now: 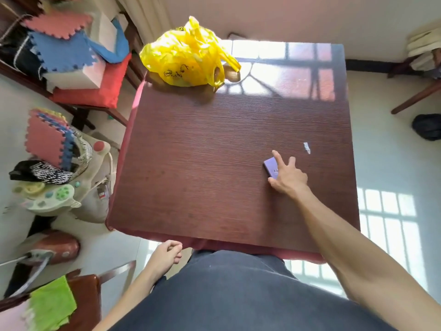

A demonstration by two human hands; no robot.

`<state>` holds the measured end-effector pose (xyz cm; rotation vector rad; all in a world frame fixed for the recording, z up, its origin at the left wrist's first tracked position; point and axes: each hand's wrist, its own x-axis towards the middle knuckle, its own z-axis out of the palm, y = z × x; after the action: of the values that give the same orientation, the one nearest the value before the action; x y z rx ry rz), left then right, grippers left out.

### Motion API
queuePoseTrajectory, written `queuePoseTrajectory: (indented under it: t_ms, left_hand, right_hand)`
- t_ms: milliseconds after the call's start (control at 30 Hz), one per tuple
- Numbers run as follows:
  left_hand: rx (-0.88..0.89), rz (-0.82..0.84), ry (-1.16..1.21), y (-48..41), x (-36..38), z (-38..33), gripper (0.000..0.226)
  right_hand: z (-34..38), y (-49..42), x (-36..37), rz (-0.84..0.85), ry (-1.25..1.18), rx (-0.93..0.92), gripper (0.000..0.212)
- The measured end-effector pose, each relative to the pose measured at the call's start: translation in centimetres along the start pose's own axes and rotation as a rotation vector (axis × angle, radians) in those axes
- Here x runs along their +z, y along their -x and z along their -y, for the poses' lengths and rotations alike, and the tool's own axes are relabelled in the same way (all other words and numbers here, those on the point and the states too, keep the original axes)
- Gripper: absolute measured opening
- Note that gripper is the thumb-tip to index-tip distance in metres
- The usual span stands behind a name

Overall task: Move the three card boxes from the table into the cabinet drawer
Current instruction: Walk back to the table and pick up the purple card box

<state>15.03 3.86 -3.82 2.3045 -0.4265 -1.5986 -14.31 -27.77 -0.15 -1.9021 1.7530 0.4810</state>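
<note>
One purple card box (pixel 270 165) lies flat on the dark red wooden table (pixel 202 163), towards its right side. My right hand (pixel 288 175) rests on the box's near right end, thumb at its near corner and index finger along its far side; the box still sits on the tabletop. My left hand (pixel 167 255) hangs loosely curled below the table's near edge, holding nothing. No other card box and no cabinet drawer are in sight.
A yellow plastic bag (pixel 186 58) sits at the table's far left corner. A small white scrap (pixel 307 147) lies beyond the box. Chairs with foam mats (pixel 62 48) and a baby walker (pixel 57 177) crowd the floor on the left.
</note>
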Motion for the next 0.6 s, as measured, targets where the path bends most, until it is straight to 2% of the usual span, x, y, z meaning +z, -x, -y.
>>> queuePoseTrajectory:
  t_ms: [133, 300, 500, 600]
  left_hand:
    - [-0.029, -0.031, -0.022, 0.8, -0.3, 0.5, 0.012]
    - [-0.032, -0.048, -0.062, 2.1, -0.2, 0.0, 0.01]
    - [-0.019, -0.059, -0.076, 2.7, 0.3, -0.5, 0.011]
    - [-0.02, -0.027, -0.086, 2.1, 0.4, -0.3, 0.011]
  right_hand:
    - [0.9, -1.5, 0.0, 0.052, 0.08, -0.01, 0.08]
    - [0.9, -2.0, 0.6, 0.024, 0.08, -0.024, 0.062]
    - [0.2, -1.3, 0.9, 0.006, 0.098, -0.054, 0.059]
    - [-0.6, 1.0, 1.8, -0.031, -0.004, -0.046, 0.059]
